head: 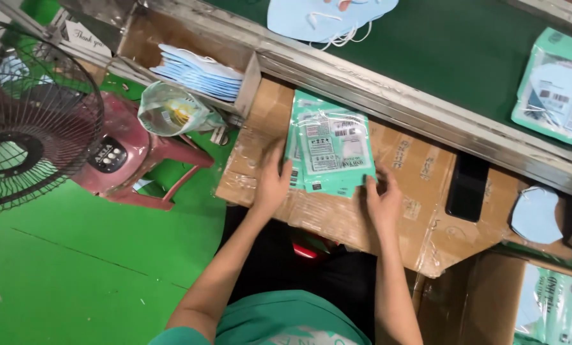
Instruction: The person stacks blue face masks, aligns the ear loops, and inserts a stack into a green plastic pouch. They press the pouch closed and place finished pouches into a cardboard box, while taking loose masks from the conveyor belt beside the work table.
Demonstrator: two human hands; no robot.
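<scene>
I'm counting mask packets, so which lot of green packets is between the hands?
The stack of green packets on the cardboard board, with the left hand and right hand at its sides. The other packets lie on the green belt.

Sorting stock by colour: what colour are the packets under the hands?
Mint green packets with white panels, head view.

Glossy plastic packets (329, 152) lie on tape-covered, shiny brown cardboard (420, 185). The belt (452, 45) looks matt green fabric, its rail (420, 112) worn dull metal. The floor (75, 268) is smooth green.
</scene>
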